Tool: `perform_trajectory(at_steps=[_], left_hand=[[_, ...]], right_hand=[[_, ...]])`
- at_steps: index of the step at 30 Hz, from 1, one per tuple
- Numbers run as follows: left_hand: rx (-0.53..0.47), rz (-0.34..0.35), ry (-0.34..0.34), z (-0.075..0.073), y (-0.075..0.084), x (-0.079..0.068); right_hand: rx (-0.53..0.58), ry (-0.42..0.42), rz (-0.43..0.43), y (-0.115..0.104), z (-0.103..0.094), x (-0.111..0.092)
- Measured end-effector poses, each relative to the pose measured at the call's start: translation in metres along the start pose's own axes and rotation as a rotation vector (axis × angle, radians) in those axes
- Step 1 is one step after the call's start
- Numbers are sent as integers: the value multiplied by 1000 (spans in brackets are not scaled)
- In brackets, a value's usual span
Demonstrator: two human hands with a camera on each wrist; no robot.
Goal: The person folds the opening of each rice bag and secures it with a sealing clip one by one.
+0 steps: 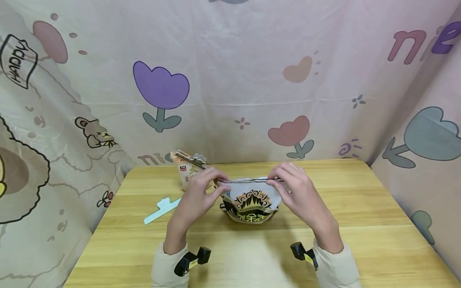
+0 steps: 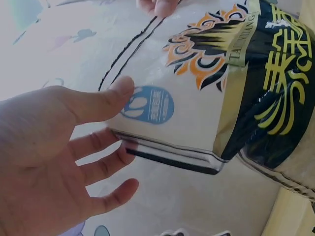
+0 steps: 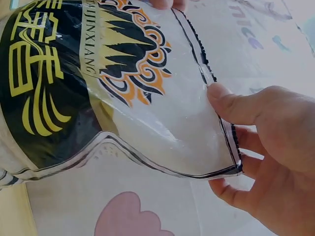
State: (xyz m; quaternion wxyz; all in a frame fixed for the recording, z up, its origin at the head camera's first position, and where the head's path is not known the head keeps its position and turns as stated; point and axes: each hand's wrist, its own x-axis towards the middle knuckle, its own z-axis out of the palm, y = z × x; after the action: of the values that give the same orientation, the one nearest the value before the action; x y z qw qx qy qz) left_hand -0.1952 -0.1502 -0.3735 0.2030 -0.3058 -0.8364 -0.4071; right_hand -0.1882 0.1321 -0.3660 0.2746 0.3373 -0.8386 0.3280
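A plastic food bag (image 1: pixel 253 200), white on top with an orange and black crest and a dark band with yellow characters, stands upright on the table between both hands. My left hand (image 1: pixel 199 196) pinches its top left corner, thumb in front and fingers behind, beside a small blue printed patch (image 2: pixel 150 104). At the top right corner my right hand (image 1: pixel 297 192) pinches the edge the same way. The top edge (image 3: pixel 202 64) is stretched nearly straight between the hands. To the left lies a pale blue sealing clip (image 1: pixel 163 209), flat on the wood.
Behind my left hand stands a second, orange and white bag (image 1: pixel 185 172) with a long clip (image 1: pixel 192 159) along its top. The wooden table (image 1: pixel 360 224) meets a printed cloth backdrop (image 1: pixel 230 80) at its back edge.
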Motion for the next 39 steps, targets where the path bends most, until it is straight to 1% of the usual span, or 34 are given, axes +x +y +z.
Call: perform_trajectory(at_steps=[4, 9, 15, 18, 19, 21, 25, 28, 31, 33, 36, 39], left_hand=[[-51, -4, 13, -1, -5, -1], [-93, 31, 75, 3, -8, 0], [-100, 55, 157, 12, -9, 2], [-91, 47, 189, 18, -9, 4], [-89, 36, 190, 19, -9, 4], [-84, 5, 169, 19, -9, 4], [-82, -76, 70, 15, -12, 4], [-78, -102, 15, 13, -16, 3], [-71, -91, 0, 15, -18, 3], [-60, -79, 6, 16, -19, 3], [-42, -70, 15, 16, -19, 2], [-52, -71, 14, 15, -20, 1]], right_hand=[[-27, 11, -10, 0, 1, 0], [-63, 33, -19, -1, 0, 0], [-116, 65, -43, 3, 2, 0], [-145, 75, -48, 5, 3, 0], [-155, 80, -52, 6, 3, 0], [-173, 90, -55, 8, 3, 1], [-205, 118, -45, 11, 1, -1], [-219, 115, -10, 12, -1, -3], [-223, 108, 16, 9, -2, -4], [-224, 108, 18, 6, -2, -3], [-218, 110, -5, -4, 2, 1], [-206, 100, -43, -17, 13, 9]])
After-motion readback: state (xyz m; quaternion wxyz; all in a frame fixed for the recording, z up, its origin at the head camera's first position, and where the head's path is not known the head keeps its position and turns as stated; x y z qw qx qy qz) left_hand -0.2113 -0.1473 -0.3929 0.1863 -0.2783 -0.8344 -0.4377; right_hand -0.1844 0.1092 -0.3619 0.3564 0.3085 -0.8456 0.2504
